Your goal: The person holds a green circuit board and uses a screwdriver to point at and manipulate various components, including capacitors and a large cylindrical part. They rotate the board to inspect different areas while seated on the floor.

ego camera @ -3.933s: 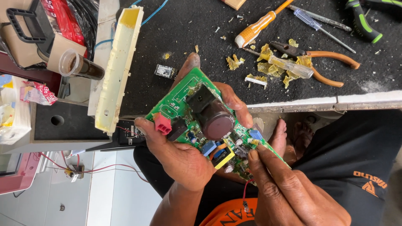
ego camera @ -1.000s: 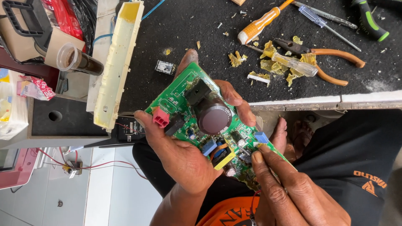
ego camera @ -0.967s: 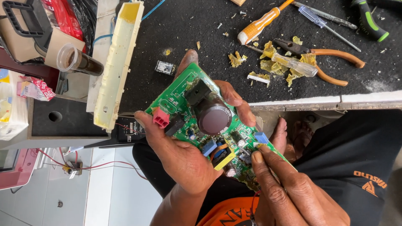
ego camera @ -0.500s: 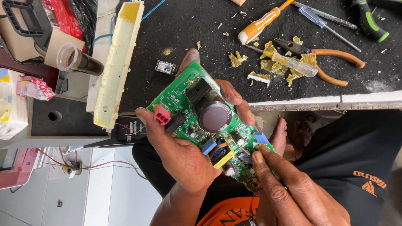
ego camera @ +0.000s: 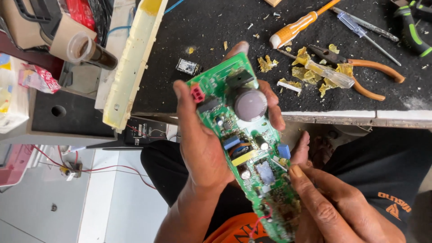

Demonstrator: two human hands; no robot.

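My left hand (ego camera: 202, 144) grips a long green circuit board (ego camera: 245, 139) from below and the side, thumb near its red connector. The board carries a large dark round capacitor, a yellow-banded coil and a blue part. My right hand (ego camera: 333, 202) holds the board's near end, thumb and fingertips pressed on its edge beside the blue part. The board is tilted, its far end over the table edge.
On the black mat (ego camera: 216, 27) lie an orange-handled screwdriver (ego camera: 297, 28), a clear-handled screwdriver (ego camera: 326, 72), orange-handled pliers (ego camera: 360, 74), yellow crumbs (ego camera: 310, 72), a small chip (ego camera: 188, 66) and a long cream plastic housing (ego camera: 132, 63). Red wires (ego camera: 76, 166) trail on the floor at left.
The board has turned more lengthwise and stands steeper in my hands. My right thumb has slid up along its near edge.
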